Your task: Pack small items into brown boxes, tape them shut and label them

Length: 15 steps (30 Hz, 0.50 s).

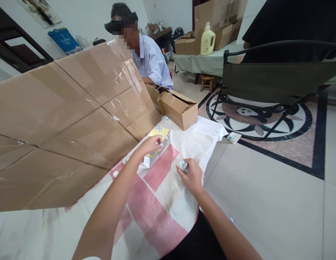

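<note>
My right hand (192, 174) is closed around a small round white thing with green marks (183, 165), pinched between thumb and fingers over the cloth. Farther forward and left, my left hand (151, 144) pinches a tiny white and teal piece (160, 144), too small to name. It hovers at a yellow sheet (162, 134) on which several small pale pieces with dark edges are scattered. Beside my left wrist lies a white folded item (145, 163), partly hidden by the forearm. A small white scrap (116, 173) rests on the cloth left of that forearm.
A tall wall of taped cardboard boxes (75, 122) borders the left side. An open cardboard box (181, 108) stands at the far end of the pink and white cloth (162, 216). Behind it sits a person (154, 59). A dark folding chair (265, 79) is at right.
</note>
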### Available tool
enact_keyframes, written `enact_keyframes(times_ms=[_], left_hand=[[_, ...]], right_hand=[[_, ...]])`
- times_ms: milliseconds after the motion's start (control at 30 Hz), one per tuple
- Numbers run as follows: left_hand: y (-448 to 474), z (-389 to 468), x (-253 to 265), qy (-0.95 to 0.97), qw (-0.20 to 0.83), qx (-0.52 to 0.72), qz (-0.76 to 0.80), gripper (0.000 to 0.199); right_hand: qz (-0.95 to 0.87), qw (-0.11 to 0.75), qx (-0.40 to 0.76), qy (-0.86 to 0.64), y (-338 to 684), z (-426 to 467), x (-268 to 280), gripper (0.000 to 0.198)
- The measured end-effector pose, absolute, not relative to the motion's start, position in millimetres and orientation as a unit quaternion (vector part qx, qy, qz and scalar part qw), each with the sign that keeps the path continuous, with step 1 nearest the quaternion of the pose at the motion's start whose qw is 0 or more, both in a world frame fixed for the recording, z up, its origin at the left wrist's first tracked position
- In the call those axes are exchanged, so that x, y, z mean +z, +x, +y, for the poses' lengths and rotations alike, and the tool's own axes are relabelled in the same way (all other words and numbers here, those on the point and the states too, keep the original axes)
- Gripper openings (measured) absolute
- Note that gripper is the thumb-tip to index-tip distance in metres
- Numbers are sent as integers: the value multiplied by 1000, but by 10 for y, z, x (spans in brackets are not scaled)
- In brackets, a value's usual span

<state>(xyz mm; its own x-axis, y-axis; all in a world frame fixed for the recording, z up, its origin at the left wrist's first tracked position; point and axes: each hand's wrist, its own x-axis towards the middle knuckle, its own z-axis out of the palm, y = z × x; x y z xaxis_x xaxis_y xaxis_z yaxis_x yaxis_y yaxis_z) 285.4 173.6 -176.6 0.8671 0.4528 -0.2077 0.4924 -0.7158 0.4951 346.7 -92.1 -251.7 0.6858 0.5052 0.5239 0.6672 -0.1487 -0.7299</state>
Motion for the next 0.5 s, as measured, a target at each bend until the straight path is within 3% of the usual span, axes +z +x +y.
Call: enact_keyframes(times_ms=[233,500], left_hand=[[2863,2459,-1744,890,266,-66,365,28],[2910,2498,-1784,880,129,-142,433,30]], right_hand=[[-384,526,-77,-755,3463,-927,-2509,19],[-388,535,-86,-745,3466,-920,-2529,20]])
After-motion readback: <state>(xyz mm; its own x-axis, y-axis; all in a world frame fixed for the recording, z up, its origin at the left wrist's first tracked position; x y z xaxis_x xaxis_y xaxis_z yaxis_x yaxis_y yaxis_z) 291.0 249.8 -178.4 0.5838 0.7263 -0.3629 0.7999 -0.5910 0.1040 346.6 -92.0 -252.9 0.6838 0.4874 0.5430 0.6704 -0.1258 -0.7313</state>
